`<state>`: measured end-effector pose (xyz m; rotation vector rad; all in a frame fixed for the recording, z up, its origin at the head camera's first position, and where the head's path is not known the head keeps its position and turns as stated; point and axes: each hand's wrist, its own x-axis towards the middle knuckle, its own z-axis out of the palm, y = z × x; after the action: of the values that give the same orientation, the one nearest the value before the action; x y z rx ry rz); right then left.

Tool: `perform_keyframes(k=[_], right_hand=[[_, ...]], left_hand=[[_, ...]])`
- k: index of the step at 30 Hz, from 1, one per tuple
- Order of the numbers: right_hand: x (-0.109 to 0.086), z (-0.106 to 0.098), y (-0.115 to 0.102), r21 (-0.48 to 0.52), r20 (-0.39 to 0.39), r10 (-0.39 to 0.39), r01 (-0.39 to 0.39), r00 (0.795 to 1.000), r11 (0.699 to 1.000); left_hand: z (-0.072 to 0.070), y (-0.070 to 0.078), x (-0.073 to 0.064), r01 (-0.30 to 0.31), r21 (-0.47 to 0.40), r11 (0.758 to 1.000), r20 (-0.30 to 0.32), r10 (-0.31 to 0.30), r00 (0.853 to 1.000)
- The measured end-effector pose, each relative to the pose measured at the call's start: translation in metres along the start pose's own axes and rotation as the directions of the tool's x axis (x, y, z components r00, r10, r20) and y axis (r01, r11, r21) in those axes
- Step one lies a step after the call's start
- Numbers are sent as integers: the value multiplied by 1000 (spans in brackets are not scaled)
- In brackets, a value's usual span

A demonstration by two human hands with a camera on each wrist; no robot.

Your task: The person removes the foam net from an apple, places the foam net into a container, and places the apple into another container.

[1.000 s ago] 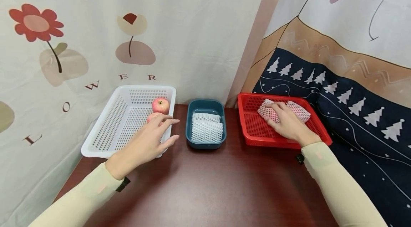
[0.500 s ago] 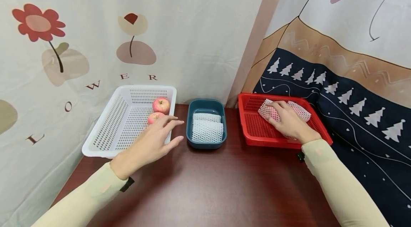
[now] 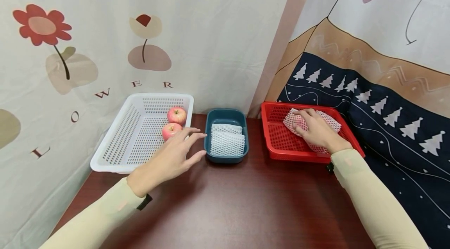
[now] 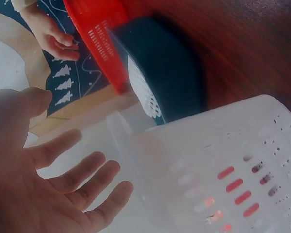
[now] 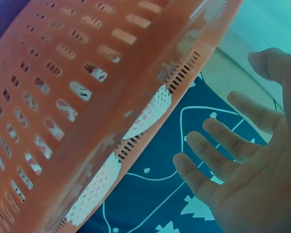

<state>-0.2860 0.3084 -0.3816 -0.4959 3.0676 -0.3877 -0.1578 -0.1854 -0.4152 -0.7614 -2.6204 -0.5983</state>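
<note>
The left hand [image 3: 168, 157] has its fingers spread and loosely bent, holding nothing, over the near right corner of a white basket [image 3: 123, 135]. The right hand [image 3: 316, 133] has its fingers apart and slightly bent, gripping nothing, above a red basket [image 3: 275, 135]. Netted apples [image 3: 293, 122] lie under and around it; two are plain, and netting below the palm may be a third, so I cannot tell the full count. Two bare apples [image 3: 177, 115] sit along the white basket's right side, one near its far right corner. Between the baskets, a blue bin [image 3: 225, 115] bears two white foam nets [image 3: 227, 143], overlapping. All three containers line the far edge of a table [image 3: 253, 202], the white one at its far left corner.
</note>
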Motion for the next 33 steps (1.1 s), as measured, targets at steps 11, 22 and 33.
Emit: perform_keyframes(k=[11, 22, 33], right_hand=[[7, 1, 5, 7, 31, 23, -24, 999, 1000], [13, 0, 12, -9, 55, -11, 12, 998, 1000], [23, -1, 18, -18, 85, -2, 3, 996, 1000]], left_hand=[[7, 8, 4, -2, -10, 1000, 22, 2, 1000], [14, 16, 11, -25, 0, 1000, 43, 25, 999], [21, 25, 18, -36, 10, 999, 62, 35, 997]])
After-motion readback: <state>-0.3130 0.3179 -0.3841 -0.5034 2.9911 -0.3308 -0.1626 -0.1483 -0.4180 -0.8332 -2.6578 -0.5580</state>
